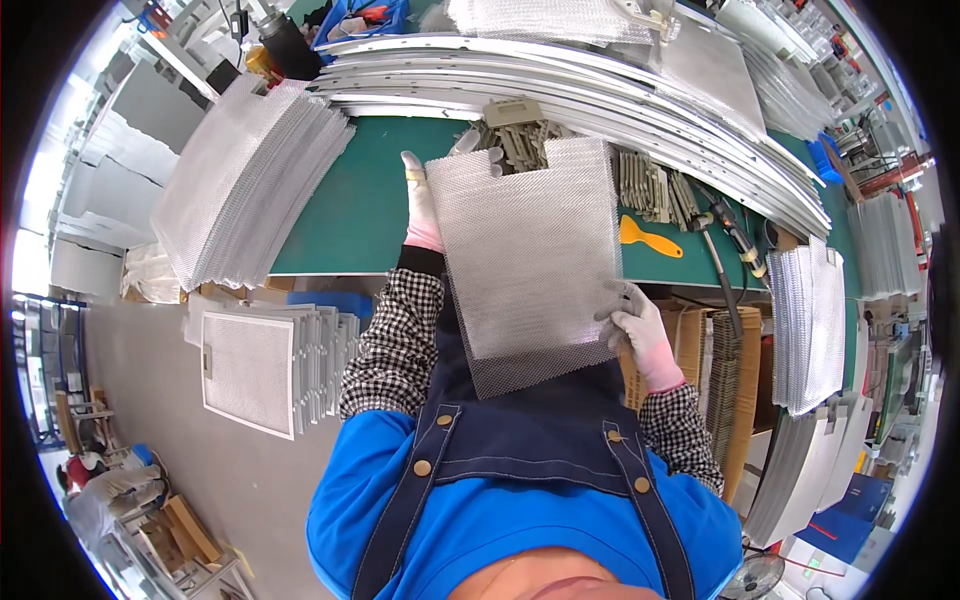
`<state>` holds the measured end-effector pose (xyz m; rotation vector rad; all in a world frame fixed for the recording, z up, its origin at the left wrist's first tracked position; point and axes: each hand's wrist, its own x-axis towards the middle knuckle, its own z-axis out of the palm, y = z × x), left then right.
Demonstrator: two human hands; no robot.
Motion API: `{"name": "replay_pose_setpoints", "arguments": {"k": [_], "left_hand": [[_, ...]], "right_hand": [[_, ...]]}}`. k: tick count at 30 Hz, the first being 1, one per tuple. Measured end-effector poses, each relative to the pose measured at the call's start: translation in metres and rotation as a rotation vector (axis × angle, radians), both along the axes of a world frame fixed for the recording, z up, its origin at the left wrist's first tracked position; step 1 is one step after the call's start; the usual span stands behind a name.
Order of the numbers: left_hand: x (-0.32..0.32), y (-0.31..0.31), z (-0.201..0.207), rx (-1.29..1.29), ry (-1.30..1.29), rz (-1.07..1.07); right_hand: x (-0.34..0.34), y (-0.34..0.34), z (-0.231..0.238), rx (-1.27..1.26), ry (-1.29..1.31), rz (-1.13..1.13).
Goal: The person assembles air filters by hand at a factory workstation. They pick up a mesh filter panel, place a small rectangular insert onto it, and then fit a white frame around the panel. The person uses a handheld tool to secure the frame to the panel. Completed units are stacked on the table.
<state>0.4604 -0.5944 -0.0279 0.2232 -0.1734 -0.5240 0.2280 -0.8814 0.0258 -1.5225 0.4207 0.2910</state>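
A silver metal mesh sheet [530,255] with a notch cut in its top edge is held up in front of my body. A second layer of mesh shows along its lower edge. My left hand [422,210], in a white and pink glove, holds the sheet's left edge. Its thumb points up, and most of its fingers are hidden behind the mesh. At the lower right edge, my gloved right hand [638,328] grips the sheet between thumb and fingers. Just beyond the notch lies a pile of small grey-green clips [522,145] on the green table [330,225].
A tall stack of mesh sheets [240,185] stands at left, another [808,325] at right. Long white metal strips [590,90] cross the table's far side. A yellow scraper [650,238] and a power screwdriver [738,240] lie at right. Framed filter panels [250,365] stand below the table.
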Motion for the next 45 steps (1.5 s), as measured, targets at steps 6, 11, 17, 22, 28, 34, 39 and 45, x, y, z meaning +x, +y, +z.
{"name": "replay_pose_setpoints", "arguments": {"k": [6,11,17,22,28,34,39,45], "left_hand": [[-0.003,0.001,0.002,0.150,-0.015,0.048],[0.001,0.018,-0.020,0.244,0.081,0.147],[0.000,0.009,-0.004,0.111,-0.153,0.040],[-0.002,0.011,-0.003,0.158,-0.130,0.054],[-0.008,-0.001,0.001,0.236,-0.056,0.094],[-0.004,0.016,-0.006,0.267,-0.124,0.115],[-0.005,0.009,-0.003,0.352,-0.125,0.134],[0.001,0.013,-0.014,0.379,-0.139,0.162]], "right_hand": [[-0.001,0.001,0.003,-0.113,0.010,0.011],[-0.002,-0.008,0.000,-0.144,0.052,0.096],[-0.019,-0.150,0.097,-1.452,-0.347,-0.133],[-0.079,-0.340,0.132,-1.630,0.036,-0.418],[-0.138,-0.449,0.065,-1.703,0.236,-0.340],[-0.103,-0.370,0.161,-1.689,0.371,-0.369],[-0.146,-0.359,0.204,-1.251,0.043,-0.415],[-0.136,-0.350,0.137,-1.688,0.113,-0.198]]}}
